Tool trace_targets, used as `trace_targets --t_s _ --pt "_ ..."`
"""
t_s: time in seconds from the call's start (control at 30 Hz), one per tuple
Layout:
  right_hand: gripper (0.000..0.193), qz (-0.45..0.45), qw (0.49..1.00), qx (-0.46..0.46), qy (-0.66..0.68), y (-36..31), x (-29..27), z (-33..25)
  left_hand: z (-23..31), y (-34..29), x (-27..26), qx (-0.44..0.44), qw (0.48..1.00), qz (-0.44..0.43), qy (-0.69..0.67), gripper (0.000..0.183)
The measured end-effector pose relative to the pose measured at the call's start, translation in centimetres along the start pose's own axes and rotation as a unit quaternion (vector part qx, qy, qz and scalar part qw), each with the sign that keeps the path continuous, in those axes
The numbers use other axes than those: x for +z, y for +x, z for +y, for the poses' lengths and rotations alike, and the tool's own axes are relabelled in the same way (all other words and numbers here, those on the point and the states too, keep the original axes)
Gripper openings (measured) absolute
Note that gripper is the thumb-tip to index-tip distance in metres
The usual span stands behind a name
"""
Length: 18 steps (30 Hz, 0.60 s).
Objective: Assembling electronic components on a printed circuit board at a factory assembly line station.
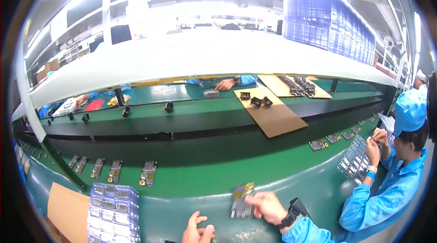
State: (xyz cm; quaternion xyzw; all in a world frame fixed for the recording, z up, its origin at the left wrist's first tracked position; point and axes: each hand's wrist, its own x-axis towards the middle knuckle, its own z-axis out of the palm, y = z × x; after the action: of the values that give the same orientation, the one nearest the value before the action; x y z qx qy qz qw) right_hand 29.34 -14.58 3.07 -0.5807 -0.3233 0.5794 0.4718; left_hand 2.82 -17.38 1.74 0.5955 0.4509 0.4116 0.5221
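Note:
A small dark circuit board (240, 204) with a round yellow part at its top edge is pinched in my right hand (268, 207), slightly blurred, over the green bench top (173, 211). A black band circles that wrist. Lower and to the left, my left hand (197, 231) comes up from the bottom edge with its fingers apart and nothing in them. Beside it on the left stands a clear plastic tray (113, 218) whose pockets hold several small grey rectangular parts.
Similar boards (148, 173) lie in a line along the green conveyor belt (200, 168). A cardboard sheet (277, 117) bridges the divider, with black parts on it. At right a co-worker in blue (387, 197) handles a tray (355, 163). Brown cardboard (68, 211) stands left.

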Motion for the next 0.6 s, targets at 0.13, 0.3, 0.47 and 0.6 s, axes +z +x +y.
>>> trace_targets --t_s 0.13,0.3,0.47,0.6 --pt "0.030 0.087 0.970 -0.109 0.200 6.1 -3.7 0.8 -0.6 0.1 0.2 0.046 0.994 0.027 0.091 0.056" --pt "0.031 0.049 0.991 -0.116 0.041 5.7 -2.1 0.8 1.5 -1.5 0.2 0.082 0.983 0.063 0.151 0.046" --pt "0.014 0.102 0.926 -0.290 -0.219 4.2 -1.3 3.1 5.9 -8.1 -0.1 0.223 0.937 0.085 0.254 0.024" --pt "0.009 0.105 0.895 -0.342 -0.266 4.2 -1.2 2.7 10.3 -13.7 -7.2 0.154 0.917 0.179 0.323 0.014"
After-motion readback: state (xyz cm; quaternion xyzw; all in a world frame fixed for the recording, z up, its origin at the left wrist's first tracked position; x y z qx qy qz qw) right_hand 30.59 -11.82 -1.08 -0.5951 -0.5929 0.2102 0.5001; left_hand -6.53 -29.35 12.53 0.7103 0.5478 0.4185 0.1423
